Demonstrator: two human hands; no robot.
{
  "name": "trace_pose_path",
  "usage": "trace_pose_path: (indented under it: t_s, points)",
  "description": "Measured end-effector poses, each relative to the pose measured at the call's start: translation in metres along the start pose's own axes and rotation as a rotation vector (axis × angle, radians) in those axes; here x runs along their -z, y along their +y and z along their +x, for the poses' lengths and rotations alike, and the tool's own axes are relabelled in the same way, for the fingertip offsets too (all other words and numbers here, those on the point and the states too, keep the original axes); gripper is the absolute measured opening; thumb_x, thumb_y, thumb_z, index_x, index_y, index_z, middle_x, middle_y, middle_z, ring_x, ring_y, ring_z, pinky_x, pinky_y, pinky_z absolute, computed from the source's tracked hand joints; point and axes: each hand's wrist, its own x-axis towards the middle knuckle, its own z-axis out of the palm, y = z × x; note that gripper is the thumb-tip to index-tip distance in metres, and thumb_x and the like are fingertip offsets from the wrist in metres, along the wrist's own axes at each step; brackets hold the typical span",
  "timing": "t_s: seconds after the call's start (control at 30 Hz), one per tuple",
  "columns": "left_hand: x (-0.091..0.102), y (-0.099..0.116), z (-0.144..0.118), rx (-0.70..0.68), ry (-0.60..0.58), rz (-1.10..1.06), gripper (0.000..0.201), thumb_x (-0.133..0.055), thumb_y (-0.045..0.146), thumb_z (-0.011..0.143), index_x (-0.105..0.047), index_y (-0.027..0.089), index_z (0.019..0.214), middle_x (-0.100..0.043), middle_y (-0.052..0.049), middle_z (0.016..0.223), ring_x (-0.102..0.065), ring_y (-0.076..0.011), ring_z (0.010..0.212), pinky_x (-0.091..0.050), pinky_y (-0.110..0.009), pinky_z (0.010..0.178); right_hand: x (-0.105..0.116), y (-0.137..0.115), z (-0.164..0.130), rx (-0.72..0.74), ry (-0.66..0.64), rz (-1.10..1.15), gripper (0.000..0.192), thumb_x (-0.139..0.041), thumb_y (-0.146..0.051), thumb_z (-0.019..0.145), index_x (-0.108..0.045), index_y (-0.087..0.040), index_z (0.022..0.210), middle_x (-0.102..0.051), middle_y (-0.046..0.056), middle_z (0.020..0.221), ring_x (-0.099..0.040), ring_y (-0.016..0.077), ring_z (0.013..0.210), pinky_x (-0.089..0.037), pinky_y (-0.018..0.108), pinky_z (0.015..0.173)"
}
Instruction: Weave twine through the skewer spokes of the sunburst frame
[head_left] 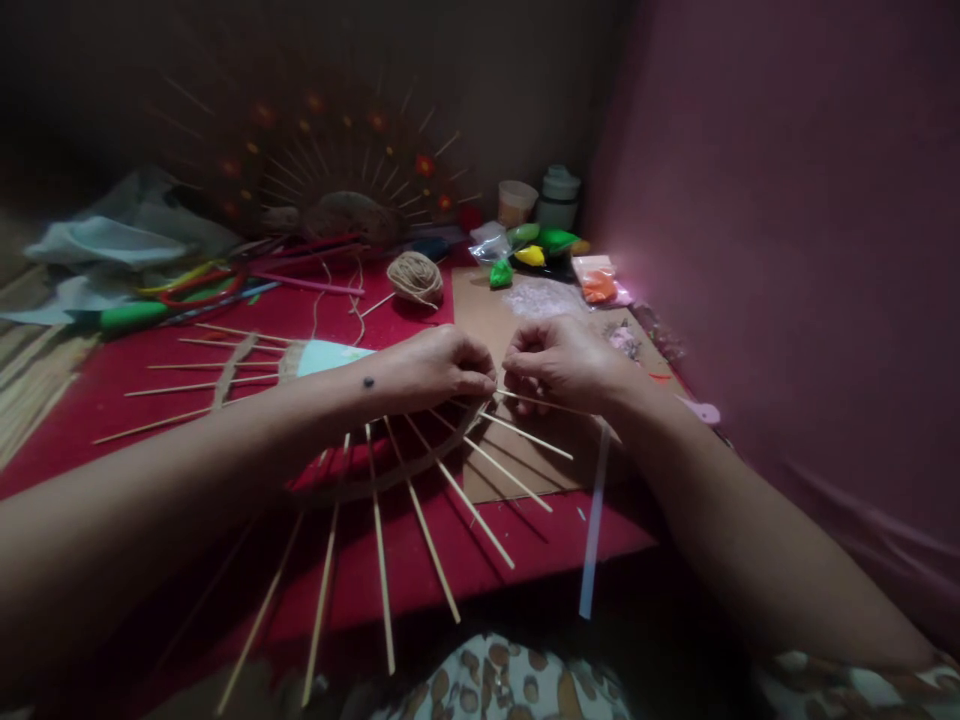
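A half-round fan of thin wooden sticks (431,550) spreads over the red tabletop and past its front edge. A band of brown twine (405,477) is woven across the sticks and runs up to my fingertips at the right end. My left hand (450,362) is closed in a pinch there, on the twine. Close beside it, my right hand (551,360) is also pinched; what lies in its fingers is hidden. One stick passes just under my right hand. A pale blue piece (330,357) at the fan's middle is partly covered by my left forearm.
A ball of twine (415,278) sits behind my hands. Brown cardboard (517,465) lies under the fan's right end, with bags of coloured clay (598,286) on and behind it. A translucent strip (595,530) overhangs the front edge. Behind stands a flower-decorated stick fan (352,215); scissors (199,285) lie left.
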Motion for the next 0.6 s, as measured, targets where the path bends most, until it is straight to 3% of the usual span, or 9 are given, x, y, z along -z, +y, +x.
trace_pose_path:
  t_s: [0.2, 0.33, 0.47, 0.6]
  points:
    - [0.002, 0.002, -0.005, 0.039, 0.033, -0.116, 0.020, -0.055, 0.033, 0.074, -0.065, 0.016, 0.074, -0.057, 0.000, 0.063, -0.050, -0.0113, 0.056, -0.037, -0.022, 0.052, 0.008, 0.003, -0.003, -0.040, -0.124, 0.205, 0.015, -0.063, -0.013, 0.069, -0.052, -0.019, 0.060, -0.060, 0.000, 0.051, -0.060, 0.0145, 0.043, -0.047, 0.024, 0.038]
    - [0.005, 0.009, -0.010, 0.053, 0.051, -0.156, 0.019, -0.055, 0.033, 0.074, -0.063, 0.016, 0.072, -0.058, 0.000, 0.063, -0.051, -0.0119, 0.057, -0.040, -0.024, 0.054, 0.012, 0.005, -0.002, 0.014, -0.050, 0.168, 0.010, -0.061, -0.009, 0.069, -0.056, -0.019, 0.069, -0.055, -0.003, 0.047, -0.054, 0.0115, 0.040, -0.041, 0.021, 0.037]
    - [0.007, 0.012, -0.014, 0.027, 0.077, -0.150, 0.020, -0.055, 0.034, 0.074, -0.062, 0.016, 0.070, -0.059, 0.000, 0.064, -0.054, -0.0127, 0.060, -0.042, -0.024, 0.057, 0.015, 0.002, -0.005, 0.175, 0.104, 0.168, 0.015, -0.065, -0.013, 0.069, -0.065, -0.018, 0.083, -0.057, -0.004, 0.053, -0.052, 0.0084, 0.045, -0.037, 0.019, 0.040]
    - [0.009, 0.010, -0.016, 0.000, 0.104, -0.141, 0.019, -0.055, 0.034, 0.075, -0.065, 0.017, 0.075, -0.062, -0.001, 0.069, -0.057, -0.0141, 0.066, -0.044, -0.025, 0.062, 0.018, -0.002, -0.007, 0.342, 0.055, 0.045, 0.010, -0.068, -0.019, 0.068, -0.071, -0.015, 0.077, -0.064, -0.001, 0.063, -0.053, 0.0075, 0.055, -0.041, 0.020, 0.050]
